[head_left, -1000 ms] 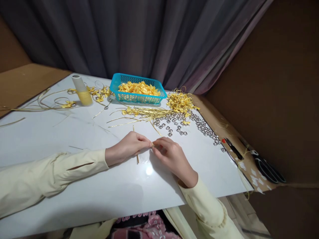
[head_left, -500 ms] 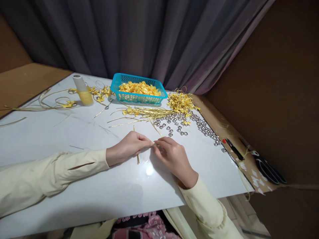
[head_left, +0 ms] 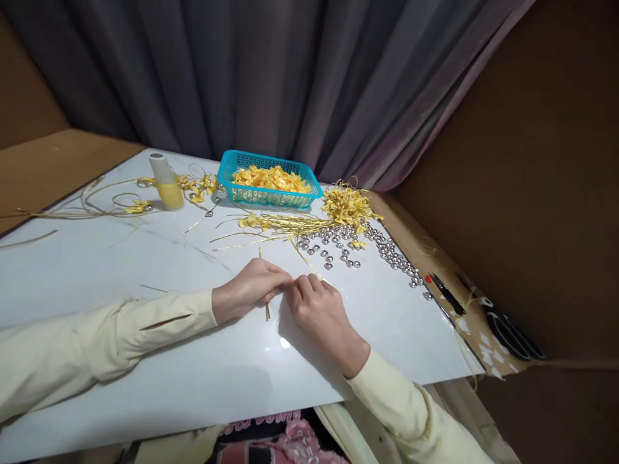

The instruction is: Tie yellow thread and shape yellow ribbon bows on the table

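Over the middle of the white table (head_left: 193, 380), my left hand (head_left: 254, 288) is closed in a pinch, with short gold cords (head_left: 267, 311) showing above and below it. My right hand (head_left: 319, 316) is closed too, its fingertips meeting those of my left hand. What they pinch is too small and hidden to name. A gold cord (head_left: 302, 256) runs from beside my right fingers toward a bundle of gold cords (head_left: 294, 223). Behind the right hand lie many silver beads (head_left: 345, 258) and a heap of yellow bows (head_left: 349, 205).
A blue basket (head_left: 271, 196) of yellow bows stands at the back. A bottle with yellow contents (head_left: 170, 193) is at back left, near loose cords (head_left: 91, 209). On the right edge lie black snips (head_left: 449, 295) and black-handled scissors (head_left: 507, 332).
My right hand has turned and its fingers have curled in closer to the left fingertips, hiding the small light piece between them. The camera view has shifted slightly.
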`<move>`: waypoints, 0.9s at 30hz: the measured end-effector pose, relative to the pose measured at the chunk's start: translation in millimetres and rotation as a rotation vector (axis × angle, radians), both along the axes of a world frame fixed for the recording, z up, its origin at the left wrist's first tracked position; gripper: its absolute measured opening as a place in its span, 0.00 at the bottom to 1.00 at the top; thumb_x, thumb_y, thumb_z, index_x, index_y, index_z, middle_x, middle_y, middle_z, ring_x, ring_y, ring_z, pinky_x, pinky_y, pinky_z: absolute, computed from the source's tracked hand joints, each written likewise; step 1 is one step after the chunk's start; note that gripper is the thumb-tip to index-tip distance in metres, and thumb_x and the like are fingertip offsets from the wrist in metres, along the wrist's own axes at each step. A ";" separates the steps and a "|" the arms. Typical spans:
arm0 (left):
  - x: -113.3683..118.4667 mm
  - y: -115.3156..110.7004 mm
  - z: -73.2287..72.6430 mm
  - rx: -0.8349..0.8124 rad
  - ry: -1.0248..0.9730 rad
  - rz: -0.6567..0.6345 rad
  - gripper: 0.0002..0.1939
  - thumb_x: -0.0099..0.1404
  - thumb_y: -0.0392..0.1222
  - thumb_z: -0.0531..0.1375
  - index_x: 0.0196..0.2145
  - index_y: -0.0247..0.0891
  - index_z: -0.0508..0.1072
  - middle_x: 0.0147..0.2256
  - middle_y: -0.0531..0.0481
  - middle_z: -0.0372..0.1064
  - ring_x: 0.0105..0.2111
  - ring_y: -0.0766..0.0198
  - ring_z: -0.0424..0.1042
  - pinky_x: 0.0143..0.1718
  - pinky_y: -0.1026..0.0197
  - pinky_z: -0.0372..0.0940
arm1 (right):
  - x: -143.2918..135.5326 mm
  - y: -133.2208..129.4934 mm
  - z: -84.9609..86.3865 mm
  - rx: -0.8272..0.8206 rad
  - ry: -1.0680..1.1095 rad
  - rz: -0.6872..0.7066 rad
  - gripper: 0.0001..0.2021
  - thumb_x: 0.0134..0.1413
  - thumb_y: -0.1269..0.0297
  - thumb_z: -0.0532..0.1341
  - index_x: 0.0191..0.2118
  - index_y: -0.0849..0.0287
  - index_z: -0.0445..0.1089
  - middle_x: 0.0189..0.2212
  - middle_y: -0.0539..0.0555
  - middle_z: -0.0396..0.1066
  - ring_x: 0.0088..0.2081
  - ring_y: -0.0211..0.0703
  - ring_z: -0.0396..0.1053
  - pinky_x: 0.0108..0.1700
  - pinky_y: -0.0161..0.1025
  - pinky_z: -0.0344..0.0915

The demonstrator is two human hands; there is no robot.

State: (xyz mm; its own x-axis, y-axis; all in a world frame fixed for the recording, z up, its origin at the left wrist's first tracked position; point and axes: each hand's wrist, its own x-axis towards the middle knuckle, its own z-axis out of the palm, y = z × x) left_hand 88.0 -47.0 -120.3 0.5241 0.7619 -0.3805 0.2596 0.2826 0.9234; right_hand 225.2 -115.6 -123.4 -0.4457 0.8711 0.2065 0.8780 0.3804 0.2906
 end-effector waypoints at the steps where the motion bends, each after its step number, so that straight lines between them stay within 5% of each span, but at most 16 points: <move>1: 0.0 -0.1 0.2 -0.003 -0.003 0.003 0.12 0.54 0.37 0.55 0.15 0.37 0.59 0.12 0.59 0.46 0.15 0.73 0.45 0.18 0.64 0.39 | -1.5 1.1 4.3 -0.033 -0.016 -0.014 0.09 0.56 0.81 0.54 0.32 0.66 0.70 0.27 0.58 0.67 0.32 0.45 0.64 0.28 0.38 0.53; 9: -1.6 -0.2 1.4 -0.017 -0.035 -0.009 0.11 0.52 0.39 0.57 0.16 0.37 0.62 0.11 0.61 0.43 0.14 0.73 0.42 0.18 0.64 0.36 | 9.7 21.8 39.4 -0.347 0.184 -0.191 0.06 0.53 0.75 0.58 0.29 0.62 0.71 0.29 0.54 0.71 0.28 0.38 0.68 0.27 0.34 0.53; 15: -1.6 -0.4 3.4 -0.022 0.002 -0.009 0.08 0.54 0.39 0.57 0.21 0.35 0.69 0.10 0.61 0.45 0.14 0.72 0.42 0.18 0.63 0.37 | 31.5 39.1 50.0 -0.602 0.555 -0.154 0.06 0.48 0.76 0.59 0.29 0.63 0.73 0.27 0.51 0.73 0.27 0.34 0.67 0.32 0.30 0.60; 21: -2.6 0.6 3.7 -0.027 -0.039 -0.024 0.08 0.54 0.41 0.58 0.21 0.34 0.70 0.11 0.61 0.44 0.14 0.72 0.42 0.18 0.63 0.37 | 34.8 37.5 42.2 -0.629 0.644 -0.079 0.08 0.48 0.75 0.60 0.33 0.63 0.75 0.28 0.52 0.74 0.29 0.35 0.67 0.33 0.31 0.61; 27: -2.3 -1.2 5.2 -0.036 -0.039 0.006 0.10 0.52 0.39 0.57 0.16 0.36 0.64 0.12 0.61 0.43 0.14 0.73 0.43 0.18 0.64 0.37 | 18.9 28.7 34.7 -0.478 0.384 -0.126 0.10 0.53 0.77 0.56 0.26 0.62 0.73 0.27 0.52 0.71 0.26 0.34 0.65 0.29 0.31 0.55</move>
